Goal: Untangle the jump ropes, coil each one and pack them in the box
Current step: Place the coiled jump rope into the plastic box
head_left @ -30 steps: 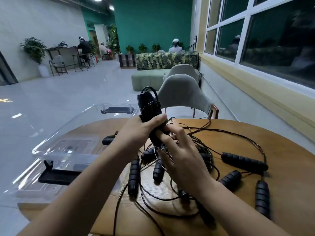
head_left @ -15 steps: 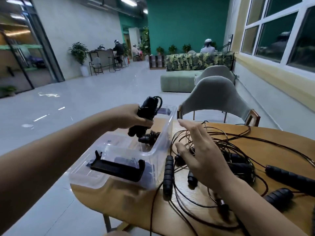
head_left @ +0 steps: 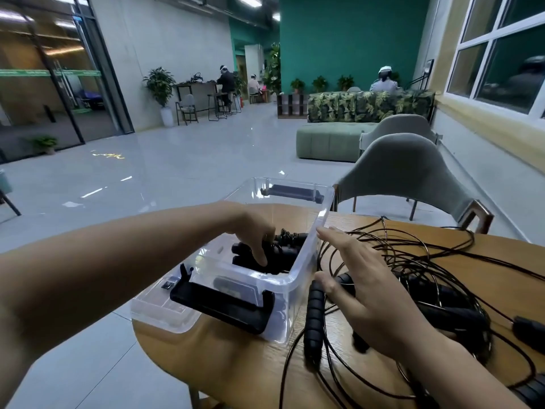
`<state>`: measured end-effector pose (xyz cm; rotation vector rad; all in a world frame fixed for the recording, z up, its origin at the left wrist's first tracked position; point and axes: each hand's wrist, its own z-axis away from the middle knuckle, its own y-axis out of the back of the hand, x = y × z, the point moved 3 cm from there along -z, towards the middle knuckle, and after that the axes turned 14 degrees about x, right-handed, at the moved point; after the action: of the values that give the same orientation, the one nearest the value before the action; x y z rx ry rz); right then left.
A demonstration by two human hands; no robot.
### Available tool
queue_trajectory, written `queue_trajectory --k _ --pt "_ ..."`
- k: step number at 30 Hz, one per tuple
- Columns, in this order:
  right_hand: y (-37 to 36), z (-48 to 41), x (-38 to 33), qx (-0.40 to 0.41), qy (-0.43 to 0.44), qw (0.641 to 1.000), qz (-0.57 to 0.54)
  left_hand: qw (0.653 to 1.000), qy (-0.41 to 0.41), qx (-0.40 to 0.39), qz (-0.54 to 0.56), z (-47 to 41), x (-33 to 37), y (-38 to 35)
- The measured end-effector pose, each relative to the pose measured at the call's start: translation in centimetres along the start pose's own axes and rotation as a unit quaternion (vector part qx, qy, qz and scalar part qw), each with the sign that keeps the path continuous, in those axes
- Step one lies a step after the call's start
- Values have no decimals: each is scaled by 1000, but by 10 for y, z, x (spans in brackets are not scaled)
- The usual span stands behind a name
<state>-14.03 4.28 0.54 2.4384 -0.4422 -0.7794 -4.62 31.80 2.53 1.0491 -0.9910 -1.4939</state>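
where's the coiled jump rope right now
Head view: the coiled jump rope lies inside the clear box, left of centre on the table, at the fingertips of the left hand, with the tangled ropes just right of the box.

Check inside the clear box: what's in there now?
Coiled black jump ropes lie in the clear box, the left hand resting on them. The hand covers part of the pile, so their number is unclear.

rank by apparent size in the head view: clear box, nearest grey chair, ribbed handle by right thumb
clear box
nearest grey chair, looks nearly as big but sits farther off
ribbed handle, clearly smallest
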Motion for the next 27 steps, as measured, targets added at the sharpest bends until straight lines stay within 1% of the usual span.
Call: queue_trajectory --k 3,5,8,9,13,16,19,21,27 --pt "-1 2 -2 -4 9 1000 6 997 2 -78 19 -10 -1 -10" --pt "-4 2 -2 -4 14 1000 22 995 6 -94 39 -16 -2 -14" --pt "-6 4 1 5 12 999 36 994 3 -100 53 -22 -2 -21" --pt "-7 5 2 5 11 999 39 995 1 -87 55 -23 -2 -22" --pt "-5 5 2 10 15 999 41 997 3 12 70 -23 -7 -15" --pt "-1 4 2 16 6 999 30 995 4 12 99 -18 -4 -10" --pt "3 3 3 5 -14 1000 10 998 -10 22 55 -8 -1 -3" --pt "6 3 4 -5 -23 1000 -2 997 -11 45 59 0 0 7" --pt "18 5 11 1 -41 999 -14 972 -41 207 101 38 29 56"
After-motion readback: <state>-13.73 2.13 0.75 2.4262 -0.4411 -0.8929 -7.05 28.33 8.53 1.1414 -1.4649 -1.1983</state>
